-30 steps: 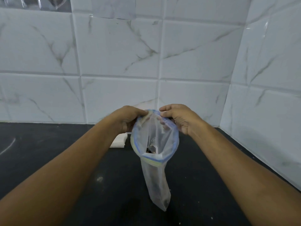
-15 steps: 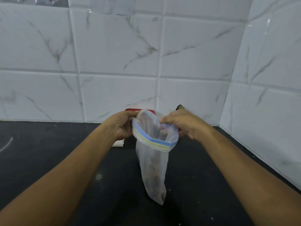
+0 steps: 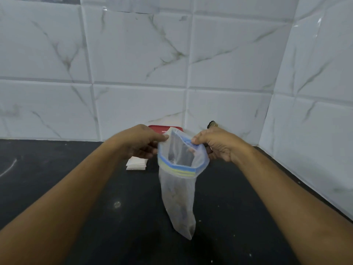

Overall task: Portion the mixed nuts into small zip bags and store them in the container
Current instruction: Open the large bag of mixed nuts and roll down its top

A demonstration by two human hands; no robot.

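The person holds a clear zip bag (image 3: 178,199) in the air over the black countertop (image 3: 57,188), roughly midway along its back part and a little short of the back right corner. The left hand (image 3: 142,143) pinches the left side of the bag's rim between thumb and curled fingers. The right hand (image 3: 219,145) pinches the right side of the rim in the same way, thumb on top and fingers tucked under. The two hands pull the mouth apart, so the blue and yellow zip strip (image 3: 178,170) forms an open loop that faces the camera. The bag hangs down long and narrow from this loop, tilted slightly to the right at its lower end. Whether its bottom corner touches the countertop cannot be told. Dim brownish shapes show through the plastic in its lower half, too blurred to name. Behind the hands, against the back edge of the countertop where it meets the marbled tile wall (image 3: 133,54), lies a red lid (image 3: 162,128), partly hidden by the bag's rim. A flat white stack (image 3: 136,165) lies just below the left hand. A small dark object (image 3: 212,123) shows above the right hand by the wall.
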